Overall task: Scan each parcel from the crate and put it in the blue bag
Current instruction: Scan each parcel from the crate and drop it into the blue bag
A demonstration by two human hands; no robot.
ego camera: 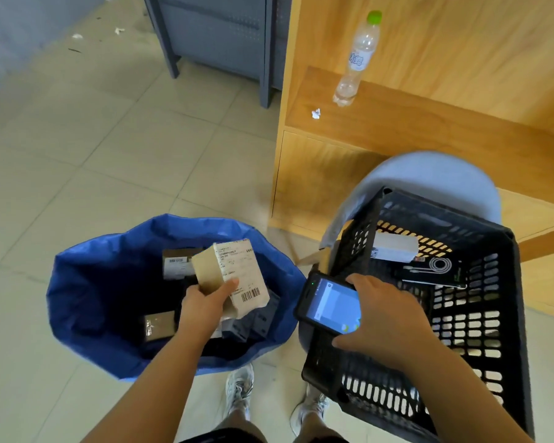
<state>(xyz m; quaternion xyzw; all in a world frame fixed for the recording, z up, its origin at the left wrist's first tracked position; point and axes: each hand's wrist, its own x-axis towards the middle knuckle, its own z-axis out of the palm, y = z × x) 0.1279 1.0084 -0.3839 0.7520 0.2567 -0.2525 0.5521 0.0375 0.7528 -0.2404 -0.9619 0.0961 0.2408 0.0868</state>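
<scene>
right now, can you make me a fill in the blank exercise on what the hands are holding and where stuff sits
1. The left hand holds a cardboard parcel over the open ____ bag.
2. The right hand holds a ____ with its screen lit.
3. A white box lies inside the black ____.
4. The plastic bottle on the wooden shelf has a ____ cap.

Missing words: blue; phone; crate; green.
</scene>
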